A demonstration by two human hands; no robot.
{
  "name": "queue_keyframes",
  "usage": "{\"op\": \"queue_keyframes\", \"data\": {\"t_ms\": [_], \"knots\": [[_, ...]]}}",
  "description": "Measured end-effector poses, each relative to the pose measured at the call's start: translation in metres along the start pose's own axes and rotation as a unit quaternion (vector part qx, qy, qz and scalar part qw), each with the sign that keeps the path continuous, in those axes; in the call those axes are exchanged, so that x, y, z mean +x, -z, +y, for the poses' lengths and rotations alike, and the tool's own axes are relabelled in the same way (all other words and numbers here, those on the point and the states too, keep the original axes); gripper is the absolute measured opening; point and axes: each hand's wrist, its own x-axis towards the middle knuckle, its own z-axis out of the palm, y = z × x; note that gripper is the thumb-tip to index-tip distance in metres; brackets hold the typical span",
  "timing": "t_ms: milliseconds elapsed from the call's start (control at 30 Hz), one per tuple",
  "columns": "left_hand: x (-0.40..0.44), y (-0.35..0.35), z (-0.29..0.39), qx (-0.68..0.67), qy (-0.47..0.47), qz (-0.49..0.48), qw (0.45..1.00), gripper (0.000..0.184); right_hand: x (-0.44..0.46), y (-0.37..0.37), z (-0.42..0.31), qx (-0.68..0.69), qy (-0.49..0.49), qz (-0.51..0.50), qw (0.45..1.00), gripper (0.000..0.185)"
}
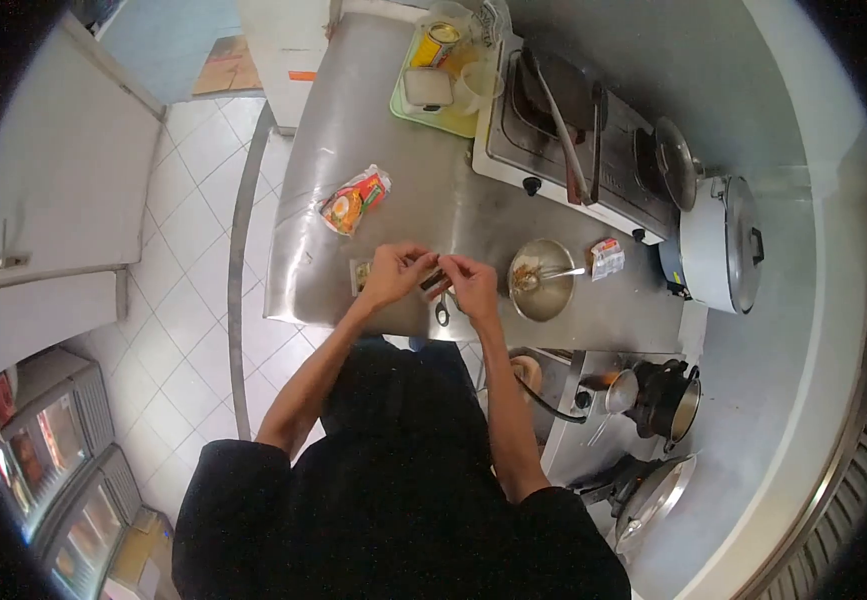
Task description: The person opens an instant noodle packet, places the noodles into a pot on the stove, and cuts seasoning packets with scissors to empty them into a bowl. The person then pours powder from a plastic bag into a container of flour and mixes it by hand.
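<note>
Over the front part of the steel counter, my left hand (393,275) and my right hand (471,287) meet, fingers pinched around a small dark packet (433,280). Its details are too small to make out. Black-handled scissors (442,312) lie just below the hands. Beside my left hand, a small clear sachet (361,275) rests partly hidden. A red and orange noodle packet (354,200) lies further up on the left. Right of my right hand stands a metal bowl (541,298) with some food and a utensil (561,272) in it. A red and white wrapper (607,259) lies beyond the bowl.
A green tray (433,120) with containers and a yellow can stands at the back. Right of it is a gas stove (513,160) with a pan and tongs, then a large white pot (710,245). More cookware stands at lower right. The counter's edge (343,325) runs near my body.
</note>
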Motion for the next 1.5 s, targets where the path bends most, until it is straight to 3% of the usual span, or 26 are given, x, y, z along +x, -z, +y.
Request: {"op": "queue_keyframes", "data": {"t_ms": [67, 167, 233, 367, 467, 500, 533, 600, 667, 800, 867, 900, 933, 967, 1000, 1067, 1100, 1167, 1200, 1233, 1267, 1333, 1367, 1400, 1467, 1500], "knots": [[-0.012, -0.004, -0.003, 0.001, -0.005, -0.011, 1.0, 0.02, -0.006, 0.002, -0.009, -0.15, 0.059, 0.055, 0.985, 0.017], [-0.013, -0.008, -0.017, 0.003, 0.013, 0.029, 0.999, 0.02, -0.019, -0.001, -0.028, -0.127, 0.021, 0.037, 0.991, 0.022], [-0.018, -0.01, -0.016, -0.25, 0.132, 0.074, 0.956, 0.02, -0.025, 0.003, -0.031, -0.125, 0.034, 0.02, 0.991, 0.021], [-0.038, -0.018, -0.007, -0.126, 0.056, 0.003, 0.99, 0.025, -0.029, 0.009, -0.015, -0.048, 0.099, -0.043, 0.993, 0.019], [-0.052, -0.024, -0.023, -0.068, 0.081, 0.073, 0.992, 0.028, -0.047, 0.02, -0.014, -0.038, 0.097, 0.002, 0.995, 0.02], [-0.056, -0.019, -0.032, -0.126, 0.097, 0.139, 0.977, 0.027, -0.048, 0.027, -0.003, -0.032, 0.098, 0.008, 0.995, 0.02], [-0.061, -0.016, -0.038, -0.183, 0.112, 0.204, 0.955, 0.027, -0.049, 0.033, 0.019, -0.103, 0.074, 0.02, 0.992, 0.02], [-0.077, -0.008, -0.006, -0.291, 0.148, 0.207, 0.922, 0.024, -0.055, 0.038, 0.056, -0.17, 0.05, 0.031, 0.984, 0.02], [-0.088, -0.004, -0.003, -0.383, 0.139, 0.159, 0.899, 0.028, -0.069, 0.036, 0.081, -0.394, 0.161, 0.035, 0.904, 0.028], [-0.105, -0.013, 0.018, -0.414, 0.132, 0.145, 0.889, 0.032, -0.074, 0.022, 0.106, -0.385, 0.151, 0.029, 0.91, 0.041], [-0.109, -0.016, 0.012, -0.39, 0.14, 0.149, 0.898, 0.032, -0.07, 0.022, 0.112, -0.324, 0.028, 0.022, 0.945, 0.038], [-0.109, -0.019, 0.009, -0.378, 0.131, 0.146, 0.905, 0.031, -0.069, 0.024, 0.115, -0.323, 0.028, 0.021, 0.946, 0.038], [-0.11, -0.021, 0.009, -0.378, 0.129, 0.146, 0.905, 0.031, -0.067, 0.027, 0.114, 0.0, -0.125, -0.014, 0.992, 0.037], [-0.111, -0.023, 0.009, -0.305, 0.123, 0.14, 0.934, 0.033, -0.065, 0.03, 0.112, 0.322, -0.262, -0.049, 0.909, 0.036], [-0.11, -0.024, 0.008, -0.231, 0.116, 0.133, 0.957, 0.036, -0.064, 0.034, 0.112, 0.319, -0.26, -0.05, 0.91, 0.036], [-0.104, -0.022, 0.014, -0.234, 0.114, 0.138, 0.956, 0.045, -0.07, 0.048, 0.086, 0.52, -0.264, -0.218, 0.783, 0.035], [-0.1, -0.019, 0.014, -0.269, 0.115, 0.125, 0.948, 0.044, -0.081, 0.053, 0.048, 0.483, -0.282, -0.209, 0.802, 0.034], [-0.091, -0.017, 0.024, -0.307, 0.118, 0.114, 0.937, 0.043, -0.086, 0.049, 0.047, 0.451, -0.247, -0.232, 0.826, 0.034], [-0.084, -0.018, 0.028, -0.382, 0.119, 0.123, 0.908, 0.039, -0.086, 0.046, 0.046, 0.423, -0.209, -0.255, 0.844, 0.035], [-0.078, -0.018, 0.033, -0.453, 0.118, 0.131, 0.874, 0.036, -0.087, 0.041, 0.027, 0.344, -0.223, -0.21, 0.888, 0.035], [-0.072, -0.015, 0.03, -0.457, 0.117, 0.131, 0.872, 0.036, -0.088, 0.038, 0.019, 0.34, -0.224, -0.21, 0.889, 0.035], [-0.062, -0.009, 0.025, -0.477, 0.114, 0.101, 0.865, 0.034, -0.092, 0.034, 0.01, 0.243, -0.094, -0.186, 0.947, 0.038], [-0.057, -0.007, 0.021, -0.481, 0.115, 0.101, 0.863, 0.034, -0.092, 0.032, 0.007, 0.218, -0.012, -0.221, 0.95, 0.038], [-0.052, -0.004, 0.017, -0.5, 0.112, 0.077, 0.856, 0.035, -0.094, 0.034, 0.006, 0.214, -0.015, -0.221, 0.951, 0.038], [-0.048, -0.002, 0.018, -0.523, 0.108, 0.053, 0.844, 0.036, -0.097, 0.037, -0.026, 0.023, 0.021, -0.2, 0.979, 0.042], [-0.046, -0.002, 0.023, -0.494, 0.113, 0.057, 0.86, 0.037, -0.096, 0.035, -0.029, 0.001, 0.025, -0.19, 0.981, 0.049]]}}
